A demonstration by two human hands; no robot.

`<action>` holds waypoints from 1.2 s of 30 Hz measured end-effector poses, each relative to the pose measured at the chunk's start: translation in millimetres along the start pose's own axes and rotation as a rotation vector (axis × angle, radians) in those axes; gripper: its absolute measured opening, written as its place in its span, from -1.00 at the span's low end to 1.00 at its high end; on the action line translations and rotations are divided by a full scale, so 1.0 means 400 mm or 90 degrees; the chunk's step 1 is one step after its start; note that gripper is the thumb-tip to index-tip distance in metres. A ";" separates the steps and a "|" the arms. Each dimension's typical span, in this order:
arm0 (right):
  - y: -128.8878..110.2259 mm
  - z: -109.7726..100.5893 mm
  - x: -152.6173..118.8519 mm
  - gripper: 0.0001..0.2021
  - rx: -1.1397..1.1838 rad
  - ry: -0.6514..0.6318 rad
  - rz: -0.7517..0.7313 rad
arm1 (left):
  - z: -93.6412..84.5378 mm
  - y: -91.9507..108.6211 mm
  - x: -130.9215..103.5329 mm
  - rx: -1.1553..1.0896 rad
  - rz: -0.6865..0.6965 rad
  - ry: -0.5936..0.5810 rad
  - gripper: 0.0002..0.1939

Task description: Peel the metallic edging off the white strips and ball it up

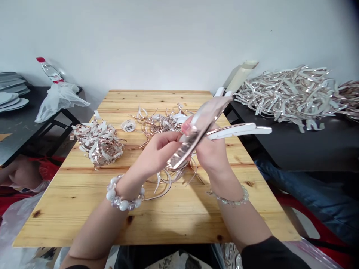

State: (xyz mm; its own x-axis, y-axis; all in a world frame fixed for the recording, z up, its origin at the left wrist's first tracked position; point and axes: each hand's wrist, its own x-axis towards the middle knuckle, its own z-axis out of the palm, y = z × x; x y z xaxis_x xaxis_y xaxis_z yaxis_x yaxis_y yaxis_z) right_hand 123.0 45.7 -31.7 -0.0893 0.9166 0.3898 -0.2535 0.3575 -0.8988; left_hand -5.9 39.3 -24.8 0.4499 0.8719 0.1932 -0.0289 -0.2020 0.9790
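Observation:
Both hands are raised over the middle of the wooden table. My left hand has its fingers closed round the near end of a shiny, rose-gold curved strip bundle. My right hand is wrapped round the same bundle from the right, and white-backed strips stick out to the right of it. Its fingertips are partly hidden behind the bundle. Beneath and behind the hands lies a loose tangle of thin curved strips.
On the table's left are a heap of curled scraps and a tape roll. A dark table at right bears a big strip pile. At left stand a bottle, a plastic bag and stacked grey pieces. People's limbs show at both sides.

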 end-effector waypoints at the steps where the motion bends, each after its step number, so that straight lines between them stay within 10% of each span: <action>1: 0.000 0.000 0.001 -0.81 -0.005 -0.005 0.002 | -0.003 -0.002 0.001 0.001 0.000 -0.007 -0.78; 19: 0.031 -0.003 0.030 -0.60 0.096 0.147 0.060 | -0.004 0.024 -0.008 0.019 0.003 0.096 -0.76; 27: -0.004 -0.033 0.006 -0.75 -0.116 -0.163 -0.030 | -0.028 0.050 -0.022 0.135 -0.048 0.067 -0.70; 36: 0.007 -0.018 -0.012 -0.79 -0.061 -0.124 -0.059 | -0.024 0.048 -0.026 0.089 -0.019 0.016 -0.73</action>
State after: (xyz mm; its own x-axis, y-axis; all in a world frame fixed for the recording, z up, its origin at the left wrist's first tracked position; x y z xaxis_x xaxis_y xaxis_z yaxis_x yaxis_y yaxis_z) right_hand 129.8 43.7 -37.4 -0.2567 0.8305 0.4944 -0.1773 0.4624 -0.8687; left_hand -19.6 30.7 -7.5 0.4260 0.8890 0.1680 0.1095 -0.2350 0.9658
